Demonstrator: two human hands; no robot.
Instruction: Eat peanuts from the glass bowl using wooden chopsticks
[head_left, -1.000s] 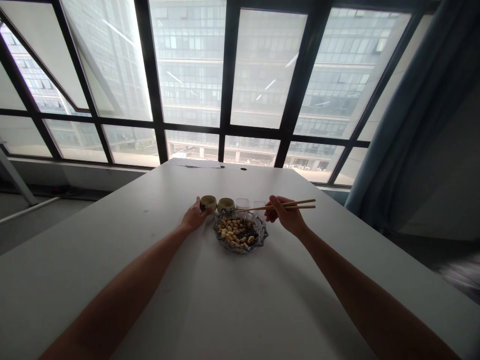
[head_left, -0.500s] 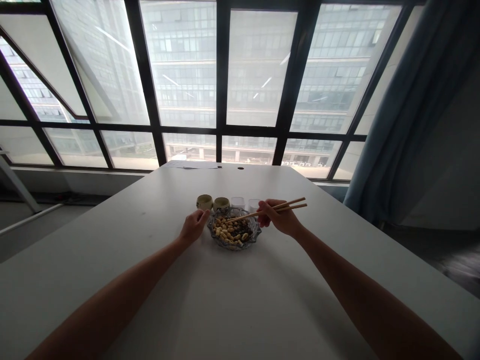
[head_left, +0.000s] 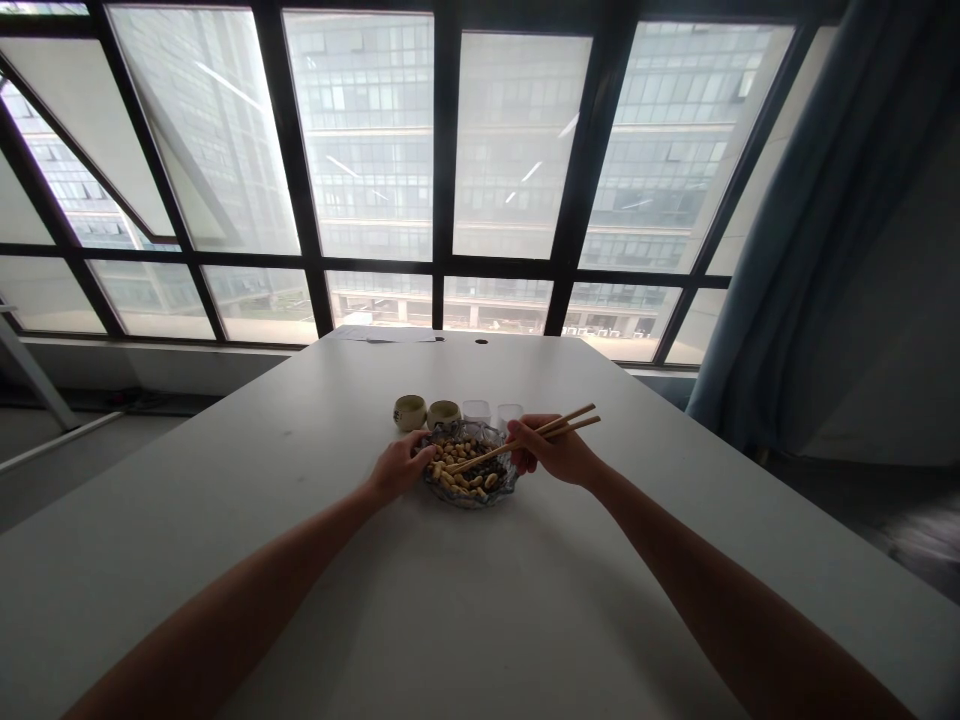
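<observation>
A scalloped glass bowl (head_left: 469, 501) stands before me, holding peanuts (head_left: 478, 490) and small dark pieces that look like seeds. My left hand (head_left: 397, 468) grips the bowl's left rim, thumb on top and the other fingers partly hidden. In my right hand (head_left: 561, 452) is a pair of wooden chopsticks (head_left: 571, 421), their back ends pointing up to the right. The chopstick tips reach down among the peanuts at the bowl's left side; whether a peanut is pinched between them I cannot tell.
Just behind the bowl stand two greenish cups (head_left: 409, 413) and two clear cups (head_left: 476, 411) in a row. The white table (head_left: 450, 600) stretches to the windows, with papers (head_left: 390, 334) at its far end. A blue curtain (head_left: 780, 230) hangs at the right.
My left hand has moved right and taken hold of the bowl's rim. The chopstick tips have shifted left and down into the peanuts.
</observation>
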